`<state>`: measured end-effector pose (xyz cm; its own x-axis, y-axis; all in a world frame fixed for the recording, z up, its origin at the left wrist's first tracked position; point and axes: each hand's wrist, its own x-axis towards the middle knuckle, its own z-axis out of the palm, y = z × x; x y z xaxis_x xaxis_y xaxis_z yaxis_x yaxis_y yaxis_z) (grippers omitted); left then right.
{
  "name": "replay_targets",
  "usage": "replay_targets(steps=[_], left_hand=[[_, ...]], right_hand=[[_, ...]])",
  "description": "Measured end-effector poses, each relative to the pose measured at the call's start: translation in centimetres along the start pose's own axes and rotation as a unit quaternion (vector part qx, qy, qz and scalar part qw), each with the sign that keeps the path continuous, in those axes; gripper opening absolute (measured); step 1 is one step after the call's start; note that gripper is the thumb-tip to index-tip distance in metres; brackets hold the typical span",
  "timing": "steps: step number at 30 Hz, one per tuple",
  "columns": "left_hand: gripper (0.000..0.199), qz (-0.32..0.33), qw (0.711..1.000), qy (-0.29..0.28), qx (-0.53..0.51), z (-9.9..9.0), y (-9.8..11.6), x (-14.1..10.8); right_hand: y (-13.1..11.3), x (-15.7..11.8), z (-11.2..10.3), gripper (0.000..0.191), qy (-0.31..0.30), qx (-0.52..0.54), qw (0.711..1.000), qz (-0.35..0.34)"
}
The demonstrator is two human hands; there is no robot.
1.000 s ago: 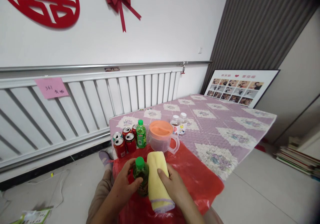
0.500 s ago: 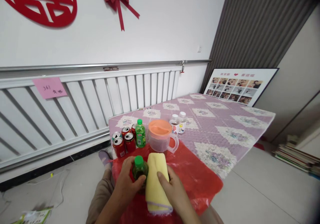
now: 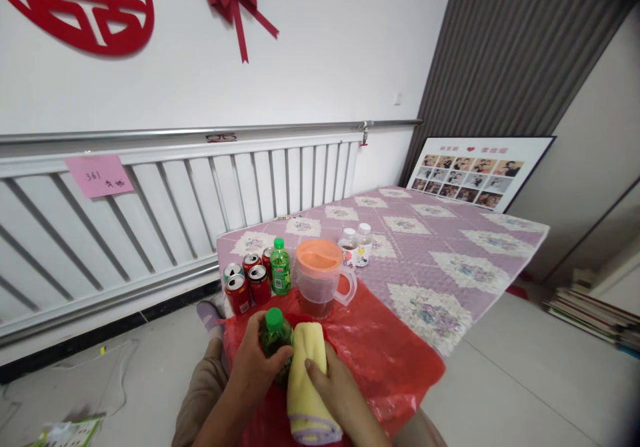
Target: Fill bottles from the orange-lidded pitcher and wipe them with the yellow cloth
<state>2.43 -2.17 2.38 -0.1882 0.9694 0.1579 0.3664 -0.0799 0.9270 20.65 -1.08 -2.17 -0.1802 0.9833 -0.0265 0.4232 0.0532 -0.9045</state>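
Note:
My left hand is wrapped round a dark green bottle with a bright green cap. Right beside it, my right hand grips a folded yellow towel with a pale purple edge. The towel lies against the bottle's right side. Under both is a crinkled red plastic bag spread over the table's near corner. Just beyond my hands stands a clear plastic jug with an orange lid. A second green bottle stands to the left of the jug.
Several red drink cans cluster at the table's left edge. Two small white-capped bottles stand behind the jug. A purple floral cloth covers the table. A white radiator runs along the wall; a photo board leans at the right.
The towel has moved slightly down and left, its top now lower beside the bottle. My right hand has moved with it. The held bottle has shifted slightly left.

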Motion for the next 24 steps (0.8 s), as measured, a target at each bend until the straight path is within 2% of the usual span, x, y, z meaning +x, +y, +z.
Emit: replay_targets(steps=[3,5,9,11,14,19,21,24], left_hand=[[0.069,0.02,1.0,-0.016,-0.008,-0.4,0.0,0.1],[0.072,0.041,0.998,-0.049,-0.023,-1.1,-0.1,0.3],[0.067,0.062,0.984,-0.149,-0.079,-2.5,-0.8,0.7],[0.062,0.055,0.981,-0.163,-0.084,-2.7,-1.1,0.8],[0.057,0.039,0.988,-0.128,-0.076,-2.3,-0.9,0.7],[0.053,0.035,0.998,-0.049,-0.021,-1.3,0.3,0.1],[0.052,0.037,0.999,-0.011,0.015,-1.1,0.5,0.1],[0.053,0.033,0.998,0.023,0.039,-0.8,0.3,0.3]], right_hand=[[-0.3,-0.2,-0.3,0.043,-0.011,0.001,1.0,-0.003],[-0.4,-0.2,-0.4,0.042,-0.012,0.009,1.0,-0.007],[0.0,-0.2,-0.2,0.044,0.004,0.039,0.999,-0.002],[0.1,-0.2,0.0,0.045,0.017,0.07,0.997,-0.003],[-0.8,-0.4,0.0,0.045,0.032,0.142,0.989,0.003],[-3.8,-0.9,-0.5,0.051,0.053,0.23,0.972,-0.002],[-4.1,-0.8,-0.4,0.053,0.057,0.234,0.971,-0.003],[-3.1,-0.4,0.1,0.05,0.051,0.182,0.982,0.005]])
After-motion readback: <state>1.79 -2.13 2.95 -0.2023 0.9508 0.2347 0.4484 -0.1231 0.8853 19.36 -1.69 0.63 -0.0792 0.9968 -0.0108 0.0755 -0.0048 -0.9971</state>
